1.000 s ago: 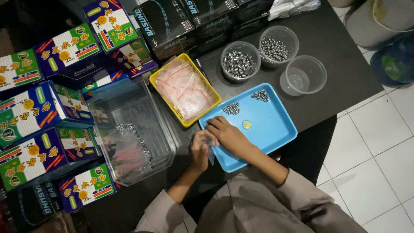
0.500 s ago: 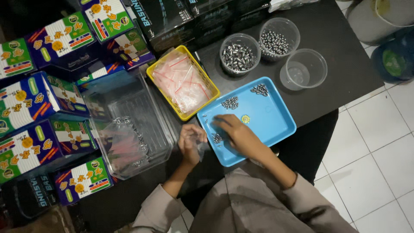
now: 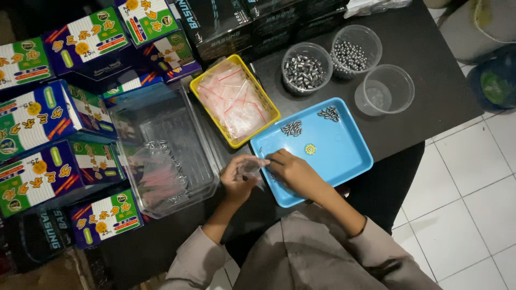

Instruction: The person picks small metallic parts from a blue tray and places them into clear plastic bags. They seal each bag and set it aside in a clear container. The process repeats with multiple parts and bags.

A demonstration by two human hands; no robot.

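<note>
At the bottom of the frame the person's grey sleeves are reaching up toward the middle. The left hand (image 3: 239, 174) is pinching a small clear plastic bag (image 3: 251, 166) between thumb and fingers, just left of the lower left corner of the blue tray (image 3: 344, 156). The right hand (image 3: 293, 171) is lying over that corner of the tray, its fingertips closing at the mouth of the bag; whether it is gripping anything small there cannot be told.

On the tray, toward the centre of the frame, a small yellow round piece (image 3: 310, 149) is lying, with two little heaps of grey metal pieces (image 3: 292, 128) beyond it. Left of the hands a large clear plastic bin (image 3: 161, 150) is sitting on the dark surface (image 3: 430, 64). Above the hands a yellow tray (image 3: 269, 104) is holding clear bags with red strips.

Further up, right of centre, three clear round tubs are standing close together: one with grey metal pieces (image 3: 306, 70), one with small metal balls (image 3: 355, 51), one nearly empty (image 3: 384, 88). Colourful printed boxes (image 3: 37, 118) are filling the left side, and black boxes (image 3: 215, 21) are lining the top edge.
</note>
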